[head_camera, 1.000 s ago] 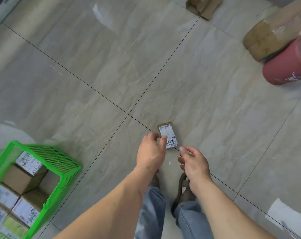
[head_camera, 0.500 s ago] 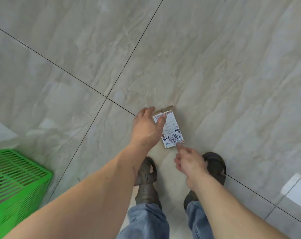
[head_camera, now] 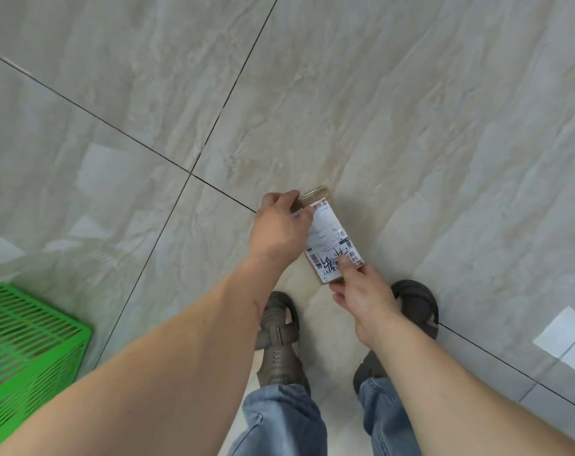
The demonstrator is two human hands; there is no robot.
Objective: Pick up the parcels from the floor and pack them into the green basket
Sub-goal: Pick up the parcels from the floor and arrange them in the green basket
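We look down at a small cardboard parcel [head_camera: 328,236] with a white shipping label, held between two bare hands just above or on the pale marble-tile floor [head_camera: 411,126]; we cannot tell which. Our left hand [head_camera: 281,227] curls its fingers around the parcel's far end. Our right hand [head_camera: 361,291] pinches the near end, thumb on the label. Two dark sandals [head_camera: 279,337] and blue jeans cuffs [head_camera: 279,419] sit directly below. The green basket [head_camera: 26,343] stands well apart at lower left, its contents out of sight.
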